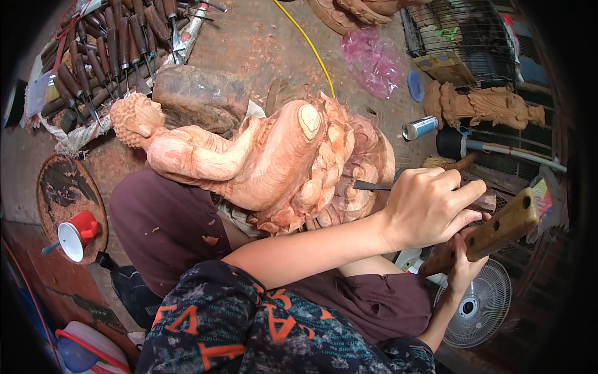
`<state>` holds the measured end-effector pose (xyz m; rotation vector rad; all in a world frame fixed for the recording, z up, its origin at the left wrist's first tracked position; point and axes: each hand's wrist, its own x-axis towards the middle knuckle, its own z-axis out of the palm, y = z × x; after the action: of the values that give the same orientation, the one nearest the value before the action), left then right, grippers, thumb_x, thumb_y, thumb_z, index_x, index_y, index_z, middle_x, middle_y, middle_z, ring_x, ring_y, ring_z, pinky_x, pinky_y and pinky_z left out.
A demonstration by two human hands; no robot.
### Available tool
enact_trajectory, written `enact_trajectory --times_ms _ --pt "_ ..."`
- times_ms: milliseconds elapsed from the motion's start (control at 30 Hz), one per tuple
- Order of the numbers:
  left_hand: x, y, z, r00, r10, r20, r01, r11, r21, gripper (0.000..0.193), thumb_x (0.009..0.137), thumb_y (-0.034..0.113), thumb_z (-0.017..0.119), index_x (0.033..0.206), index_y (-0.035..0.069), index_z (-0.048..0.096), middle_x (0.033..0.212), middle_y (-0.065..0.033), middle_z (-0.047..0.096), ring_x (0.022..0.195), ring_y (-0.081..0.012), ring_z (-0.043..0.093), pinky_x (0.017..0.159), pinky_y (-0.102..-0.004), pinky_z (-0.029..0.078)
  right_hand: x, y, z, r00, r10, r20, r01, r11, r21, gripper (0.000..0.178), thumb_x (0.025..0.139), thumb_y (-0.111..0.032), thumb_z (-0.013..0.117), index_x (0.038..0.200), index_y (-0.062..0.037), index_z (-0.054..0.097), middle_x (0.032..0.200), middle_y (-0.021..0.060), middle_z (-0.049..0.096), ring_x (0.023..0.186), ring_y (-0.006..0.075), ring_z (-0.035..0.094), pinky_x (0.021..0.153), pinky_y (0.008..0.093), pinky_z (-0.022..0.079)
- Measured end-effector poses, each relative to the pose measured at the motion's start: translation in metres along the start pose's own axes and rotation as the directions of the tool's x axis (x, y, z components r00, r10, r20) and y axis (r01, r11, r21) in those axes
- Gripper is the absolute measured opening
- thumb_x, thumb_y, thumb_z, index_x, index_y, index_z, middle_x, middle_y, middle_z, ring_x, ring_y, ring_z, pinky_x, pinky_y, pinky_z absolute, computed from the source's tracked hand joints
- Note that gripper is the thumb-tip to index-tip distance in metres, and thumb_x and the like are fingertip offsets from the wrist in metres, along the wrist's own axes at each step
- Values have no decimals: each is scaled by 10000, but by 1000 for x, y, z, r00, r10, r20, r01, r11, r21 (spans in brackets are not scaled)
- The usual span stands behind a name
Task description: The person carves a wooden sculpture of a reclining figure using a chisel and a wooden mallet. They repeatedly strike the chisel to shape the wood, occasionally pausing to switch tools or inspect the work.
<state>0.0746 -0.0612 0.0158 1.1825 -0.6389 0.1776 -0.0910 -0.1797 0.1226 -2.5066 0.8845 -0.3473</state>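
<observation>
A carved wooden seated figure point(268, 156) lies on its side in front of me, its curly-haired head at the left and its petalled base toward the right. My left hand point(430, 209) is closed round a chisel point(372, 186), whose dark metal tip reaches the carved base. The chisel's wooden butt shows beyond the fingers. Just right of it, my right hand point(464, 265) grips a flat wooden mallet point(506, 224) with several dark holes along it. The mallet stands tilted close to the chisel's butt; whether they touch, I cannot tell.
Many wood-handled chisels point(115, 47) fill a holder at upper left. A wooden block point(199, 93) lies behind the figure. A red mug point(80, 234) rests on a round board. To the right are a spray can point(420, 128), another carving point(492, 106), a wire cage point(461, 37) and a fan point(476, 305).
</observation>
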Motion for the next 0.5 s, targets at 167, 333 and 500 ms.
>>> enact_trajectory --times_ms 167,333,500 --pt "-5 22 -9 992 46 118 -45 999 -13 406 765 377 715 1077 128 643 721 -28 504 633 -191 569 554 -317 461 4 -2 9 972 -234 -15 233 971 -61 483 850 -191 676 1237 32 490 969 48 559 913 145 555 913 327 436" --pt "-2 22 -9 988 110 106 -102 991 -81 440 776 402 691 1110 120 637 770 -35 487 693 -202 536 598 -329 421 8 14 -2 982 -186 -12 182 970 -159 587 857 -379 678 1233 43 517 1140 106 575 1049 201 580 975 381 422" --pt "0 16 -16 993 63 103 -55 995 -85 450 765 383 720 1109 102 648 727 -44 499 648 -204 567 561 -327 460 1 14 -5 989 -137 49 135 990 52 593 877 -65 637 1392 34 358 1226 83 536 1090 176 545 970 316 429"
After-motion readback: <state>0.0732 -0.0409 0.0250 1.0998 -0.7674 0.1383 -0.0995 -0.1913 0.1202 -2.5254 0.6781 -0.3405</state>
